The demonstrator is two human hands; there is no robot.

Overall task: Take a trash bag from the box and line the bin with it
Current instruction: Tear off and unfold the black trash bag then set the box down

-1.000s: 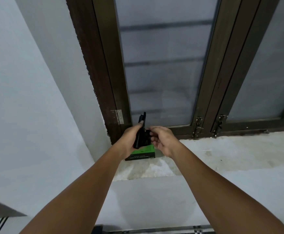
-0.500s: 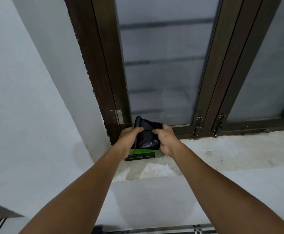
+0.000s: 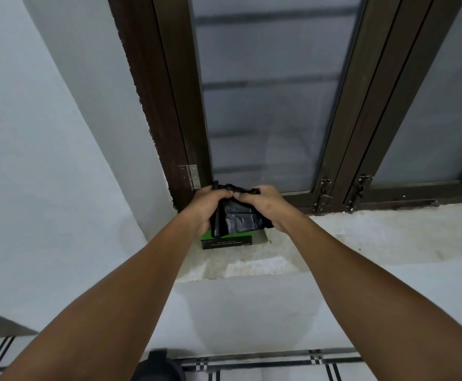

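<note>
A folded black trash bag (image 3: pixel 238 220) hangs between both hands above the window sill. My left hand (image 3: pixel 210 206) grips its left top edge and my right hand (image 3: pixel 265 207) grips the right top edge; thumbs nearly meet in the middle. Directly under the bag, a green and black box (image 3: pixel 225 241) lies on the sill, partly hidden by the bag and my left wrist. No bin can be made out for certain.
The rough concrete sill (image 3: pixel 361 237) runs right under a dark-framed window (image 3: pixel 262 105) with frosted glass. White walls close in on the left. A dark round object (image 3: pixel 157 365) and a tiled floor (image 3: pixel 279 367) sit at the bottom edge.
The bag was a narrow folded strip in my left hand; it has been spread wider between both hands, and both hands have closed over its top edge.
</note>
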